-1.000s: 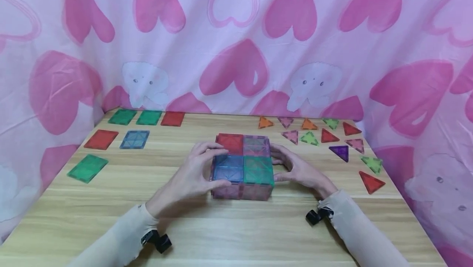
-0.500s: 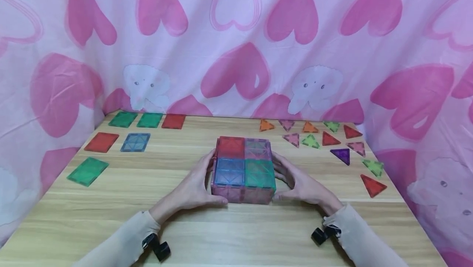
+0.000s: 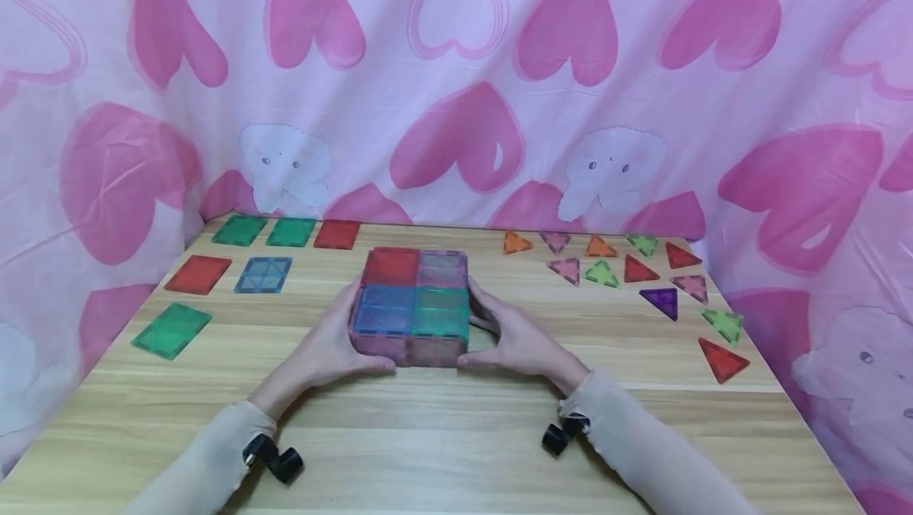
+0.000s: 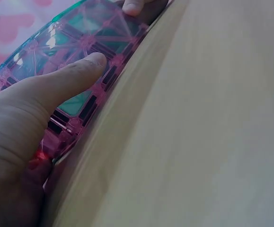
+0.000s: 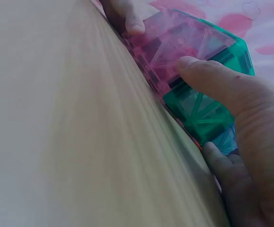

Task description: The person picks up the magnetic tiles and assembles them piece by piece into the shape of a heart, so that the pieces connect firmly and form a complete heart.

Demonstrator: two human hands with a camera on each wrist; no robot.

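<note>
A low square box built of translucent magnetic tiles (image 3: 410, 305) sits near the middle of the table, its top showing a red, a pink, a blue and a green square. My left hand (image 3: 321, 349) grips its left side, thumb along the front face. From the right, my right hand (image 3: 517, 337) holds the opposite side, thumb at the front corner. In the left wrist view the thumb lies across the pink front wall (image 4: 87, 40). The right wrist view shows a green side wall (image 5: 200, 113) between thumb and fingers.
Loose square tiles lie at the back left, among them a blue one (image 3: 262, 275) and a green one (image 3: 172, 330). Several triangle tiles, including a purple one (image 3: 660, 303) and a red one (image 3: 723, 360), spread over the back right. A pink heart-print curtain (image 3: 456, 135) encloses the table (image 3: 442, 452).
Both hands have shifted the tile box to the left and slightly back. My left fingers, earlier over the top's left edge, now lie along the side. The loose tiles stay put.
</note>
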